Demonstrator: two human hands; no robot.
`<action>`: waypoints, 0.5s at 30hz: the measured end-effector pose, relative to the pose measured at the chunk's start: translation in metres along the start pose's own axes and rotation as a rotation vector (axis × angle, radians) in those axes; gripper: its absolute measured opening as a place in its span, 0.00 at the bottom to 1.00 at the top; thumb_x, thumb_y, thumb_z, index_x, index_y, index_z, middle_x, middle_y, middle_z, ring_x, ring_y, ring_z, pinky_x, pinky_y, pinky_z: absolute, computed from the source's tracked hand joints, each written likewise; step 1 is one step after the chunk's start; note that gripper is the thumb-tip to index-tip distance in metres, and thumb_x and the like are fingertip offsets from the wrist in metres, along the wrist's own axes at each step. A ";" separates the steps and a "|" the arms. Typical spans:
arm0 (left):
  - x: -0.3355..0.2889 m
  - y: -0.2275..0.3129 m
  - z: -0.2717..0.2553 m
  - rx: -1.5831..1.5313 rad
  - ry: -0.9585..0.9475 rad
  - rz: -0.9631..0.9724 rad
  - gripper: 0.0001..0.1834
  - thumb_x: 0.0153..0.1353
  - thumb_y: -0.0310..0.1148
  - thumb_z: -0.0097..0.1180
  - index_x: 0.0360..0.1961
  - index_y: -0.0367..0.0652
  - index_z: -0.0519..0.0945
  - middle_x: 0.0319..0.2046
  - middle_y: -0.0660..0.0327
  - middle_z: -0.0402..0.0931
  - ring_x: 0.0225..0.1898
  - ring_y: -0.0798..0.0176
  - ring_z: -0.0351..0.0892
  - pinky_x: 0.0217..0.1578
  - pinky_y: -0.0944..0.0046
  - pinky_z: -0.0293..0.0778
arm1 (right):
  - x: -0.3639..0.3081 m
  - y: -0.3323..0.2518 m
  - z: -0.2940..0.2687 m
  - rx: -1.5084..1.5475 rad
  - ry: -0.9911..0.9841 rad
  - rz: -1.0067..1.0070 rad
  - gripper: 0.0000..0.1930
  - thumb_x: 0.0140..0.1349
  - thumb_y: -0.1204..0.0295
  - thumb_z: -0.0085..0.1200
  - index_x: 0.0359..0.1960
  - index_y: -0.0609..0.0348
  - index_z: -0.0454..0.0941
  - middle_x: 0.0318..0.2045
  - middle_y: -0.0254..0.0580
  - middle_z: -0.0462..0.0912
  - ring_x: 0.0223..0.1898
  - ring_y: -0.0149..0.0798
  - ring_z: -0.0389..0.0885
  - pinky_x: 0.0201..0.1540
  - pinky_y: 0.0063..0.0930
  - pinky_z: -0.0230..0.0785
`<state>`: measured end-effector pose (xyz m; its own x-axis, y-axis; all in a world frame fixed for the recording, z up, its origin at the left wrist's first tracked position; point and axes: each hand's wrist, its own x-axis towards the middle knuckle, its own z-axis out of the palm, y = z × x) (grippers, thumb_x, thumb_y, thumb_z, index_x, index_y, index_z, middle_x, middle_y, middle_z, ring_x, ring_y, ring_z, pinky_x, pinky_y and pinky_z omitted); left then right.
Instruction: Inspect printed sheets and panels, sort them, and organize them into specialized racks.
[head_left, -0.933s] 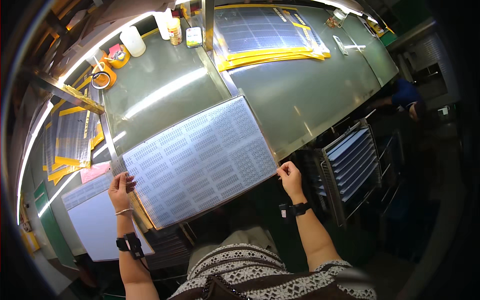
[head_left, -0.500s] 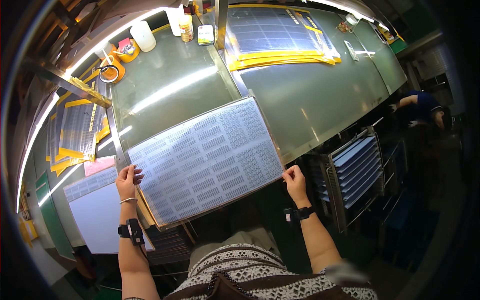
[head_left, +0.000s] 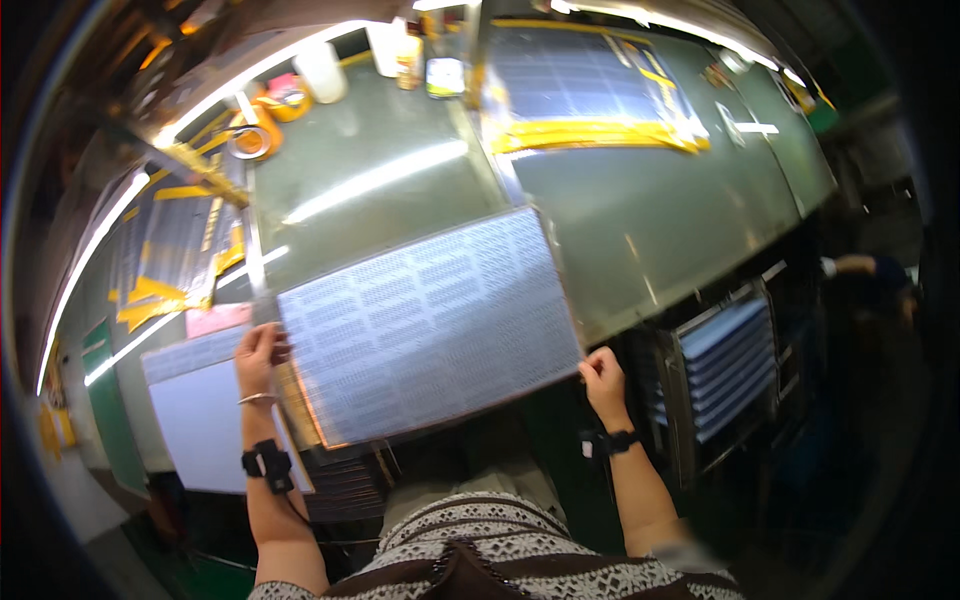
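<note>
A large bluish-white panel (head_left: 430, 330), covered in blocks of small dark marks, is in front of me at the near edge of the green-grey worktable. Its right edge is pinched by my right hand (head_left: 603, 378) near the lower corner. At the opposite edge my left hand (head_left: 262, 350) has its fingers curled against the panel's upper left side. Motion blur softens the panel's pattern. A copper-coloured rim shows along the panel's lower left edge.
Left of the panel lies a white board (head_left: 205, 430). Yellow-edged film sheets (head_left: 600, 95) lie at the back; more films (head_left: 170, 250) lie far left. Tape rolls (head_left: 255, 138) and bottles (head_left: 320, 72) stand behind. A rack of panels (head_left: 728, 365) stands at right; a person (head_left: 880, 280) bends beyond.
The whole view has shifted, so most things appear farther right and the picture is blurrier. Both hands keep their places at the panel's edges. The panel appears slightly tilted differently.
</note>
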<state>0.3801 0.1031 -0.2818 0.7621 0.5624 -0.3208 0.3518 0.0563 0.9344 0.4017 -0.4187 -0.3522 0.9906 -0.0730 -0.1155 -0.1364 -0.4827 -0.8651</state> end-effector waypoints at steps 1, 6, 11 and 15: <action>0.004 -0.014 -0.007 -0.033 0.068 -0.060 0.09 0.55 0.34 0.55 0.32 0.41 0.76 0.22 0.62 0.75 0.19 0.71 0.73 0.19 0.75 0.67 | 0.002 -0.011 0.003 -0.124 0.017 -0.071 0.06 0.49 0.80 0.51 0.23 0.60 0.65 0.16 0.32 0.67 0.20 0.25 0.66 0.23 0.18 0.62; 0.016 -0.064 0.026 0.289 0.230 0.005 0.08 0.50 0.31 0.57 0.25 0.38 0.74 0.17 0.62 0.72 0.17 0.69 0.72 0.19 0.70 0.68 | 0.011 0.013 -0.025 0.079 -0.021 0.061 0.07 0.50 0.81 0.50 0.23 0.59 0.64 0.17 0.31 0.66 0.19 0.24 0.66 0.22 0.18 0.62; 0.015 -0.054 0.044 0.573 0.404 0.253 0.11 0.46 0.31 0.59 0.30 0.40 0.74 0.17 0.57 0.72 0.21 0.58 0.73 0.26 0.61 0.69 | 0.013 0.011 -0.029 0.093 -0.104 0.088 0.07 0.51 0.82 0.48 0.24 0.60 0.63 0.19 0.31 0.66 0.20 0.24 0.66 0.23 0.17 0.63; 0.022 -0.052 0.045 0.600 0.448 0.293 0.19 0.44 0.31 0.61 0.41 0.43 0.75 0.16 0.59 0.68 0.20 0.59 0.70 0.26 0.62 0.67 | 0.016 0.012 -0.028 0.053 -0.133 0.105 0.07 0.53 0.81 0.48 0.24 0.58 0.62 0.19 0.30 0.65 0.20 0.23 0.66 0.23 0.15 0.63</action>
<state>0.4037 0.0752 -0.3443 0.6229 0.7703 0.1363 0.5005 -0.5264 0.6873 0.4157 -0.4500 -0.3505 0.9637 -0.0031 -0.2668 -0.2420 -0.4315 -0.8691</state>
